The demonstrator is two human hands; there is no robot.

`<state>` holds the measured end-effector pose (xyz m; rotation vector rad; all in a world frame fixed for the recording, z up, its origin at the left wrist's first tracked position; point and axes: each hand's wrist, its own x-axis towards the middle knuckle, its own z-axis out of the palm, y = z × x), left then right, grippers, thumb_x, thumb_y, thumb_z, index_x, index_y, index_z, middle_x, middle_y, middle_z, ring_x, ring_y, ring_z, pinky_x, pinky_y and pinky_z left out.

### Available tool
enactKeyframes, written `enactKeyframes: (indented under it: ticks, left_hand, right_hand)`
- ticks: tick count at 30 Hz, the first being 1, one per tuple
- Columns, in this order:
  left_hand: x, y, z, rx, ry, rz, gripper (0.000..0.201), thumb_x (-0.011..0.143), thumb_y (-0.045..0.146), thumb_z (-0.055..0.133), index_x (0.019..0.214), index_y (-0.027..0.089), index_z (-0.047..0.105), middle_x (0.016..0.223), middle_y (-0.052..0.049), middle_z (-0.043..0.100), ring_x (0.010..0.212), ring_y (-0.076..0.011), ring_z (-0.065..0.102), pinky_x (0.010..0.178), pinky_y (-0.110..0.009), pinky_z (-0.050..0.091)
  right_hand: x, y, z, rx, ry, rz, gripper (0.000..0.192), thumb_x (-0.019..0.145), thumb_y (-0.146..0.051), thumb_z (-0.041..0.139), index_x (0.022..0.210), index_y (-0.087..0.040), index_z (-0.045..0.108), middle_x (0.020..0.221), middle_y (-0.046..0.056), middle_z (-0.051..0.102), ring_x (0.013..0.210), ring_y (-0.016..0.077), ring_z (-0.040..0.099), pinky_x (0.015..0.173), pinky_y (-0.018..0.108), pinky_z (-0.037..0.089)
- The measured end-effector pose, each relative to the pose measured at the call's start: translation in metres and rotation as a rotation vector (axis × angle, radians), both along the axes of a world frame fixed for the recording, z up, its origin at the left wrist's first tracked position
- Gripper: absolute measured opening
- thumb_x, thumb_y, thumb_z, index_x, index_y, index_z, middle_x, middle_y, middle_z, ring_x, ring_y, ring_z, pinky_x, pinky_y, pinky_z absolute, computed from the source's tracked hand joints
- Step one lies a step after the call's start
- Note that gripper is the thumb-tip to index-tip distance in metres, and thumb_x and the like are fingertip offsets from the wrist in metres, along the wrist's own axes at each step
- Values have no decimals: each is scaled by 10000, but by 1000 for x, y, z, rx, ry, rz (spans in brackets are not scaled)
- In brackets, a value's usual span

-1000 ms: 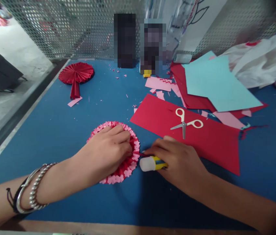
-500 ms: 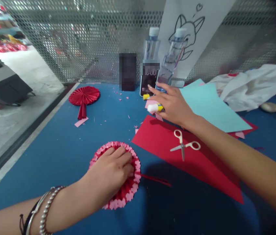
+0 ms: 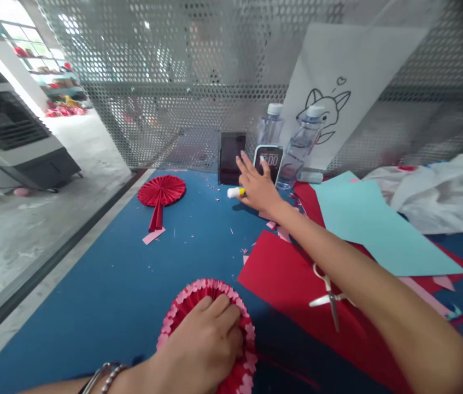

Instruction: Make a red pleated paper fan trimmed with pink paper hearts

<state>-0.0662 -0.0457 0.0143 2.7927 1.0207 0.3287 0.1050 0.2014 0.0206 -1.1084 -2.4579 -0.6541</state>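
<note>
My left hand presses flat on a round pleated red paper fan with a pink scalloped edge, near the front of the blue table. My right hand is stretched far across the table and holds a glue stick with a white cap and yellow body, its fingers spread toward a dark phone and a second phone showing a clock.
White-handled scissors lie on a red paper sheet under my right forearm. Light blue paper lies at the right. Another red fan, two water bottles, a drawing on white paper and white cloth stand further back.
My right hand has carried the glue stick from beside the fan to the far side of the table, near the phones. My left hand stays on the fan. The view has tilted upward.
</note>
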Motion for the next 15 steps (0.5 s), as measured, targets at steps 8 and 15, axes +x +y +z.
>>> enactKeyframes:
  ticks: [8,15]
  left_hand:
    - [1,5,-12,110,-37,12,202,756,177,642,615,155,500,738,-1,569,670,-151,434,542,-300,266]
    - [0,3,-11,22,-29,12,151,794,155,603,670,154,517,781,-8,552,675,-144,424,555,-296,265]
  right_hand:
    - [-66,46,-7,-10,127,-102,437,725,-396,518,948,-26,580,1443,278,130,1354,326,-7,1041,547,22]
    - [-37,-5,-6,0,73,-32,300,716,-383,520,861,-124,562,1483,178,81,1360,269,-51,1051,493,-13]
